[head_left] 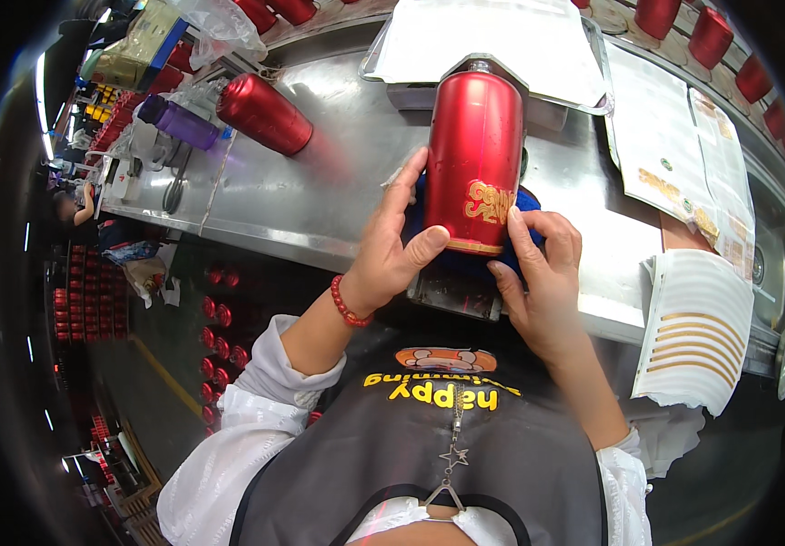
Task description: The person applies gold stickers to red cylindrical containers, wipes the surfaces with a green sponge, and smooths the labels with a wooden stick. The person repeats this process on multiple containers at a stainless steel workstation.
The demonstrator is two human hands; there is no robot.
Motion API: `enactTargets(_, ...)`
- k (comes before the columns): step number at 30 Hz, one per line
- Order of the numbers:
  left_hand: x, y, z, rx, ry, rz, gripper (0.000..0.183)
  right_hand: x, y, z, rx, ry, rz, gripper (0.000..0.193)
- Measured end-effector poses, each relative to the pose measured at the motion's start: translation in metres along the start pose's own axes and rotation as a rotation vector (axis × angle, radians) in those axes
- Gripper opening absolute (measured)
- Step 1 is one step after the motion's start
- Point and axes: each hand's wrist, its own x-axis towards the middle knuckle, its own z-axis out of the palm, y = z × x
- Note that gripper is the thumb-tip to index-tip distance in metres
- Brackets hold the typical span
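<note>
A glossy red metal bottle [474, 155] with a gold decal near its lower rim stands in front of the person, on a dark blue cloth [527, 205] over a small stand at the near edge of the steel counter [319, 191]. The left hand [392, 250] cups its lower left side, thumb pressed on the rim and fingers [408, 182] curled behind. The right hand [542, 273] meets it from the right, its fingers narrow, the forefinger pressing on the decal.

Behind the bottle lies a tray [492, 41] lined with white paper. Another red bottle [265, 114] lies on its side to the left, beside a purple bottle [178, 121]. Decal sheets [674, 155] and a stack of gold-striped strips [697, 332] sit to the right. Nothing blocks the hands.

The bottle's long axis runs away from the person, its base toward them and its narrow top toward the tray.
</note>
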Motion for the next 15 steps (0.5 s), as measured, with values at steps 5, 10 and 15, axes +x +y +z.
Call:
enactTargets(5, 0.004, 0.005, 0.004, 0.059, 0.006, -0.011, 0.093, 0.003, -0.002, 0.001, -0.017, 0.045, -0.025, 0.068)
enactTargets(10, 0.009, 0.018, 0.007, 0.407, -0.028, 0.078, 0.097, 0.003, -0.002, 0.002, -0.026, 0.049, -0.027, 0.068)
enactTargets(15, -0.002, 0.006, 0.013, -0.058, 0.154, 0.082, 0.087, 0.003, -0.003, 0.001, -0.032, 0.039, -0.027, 0.067)
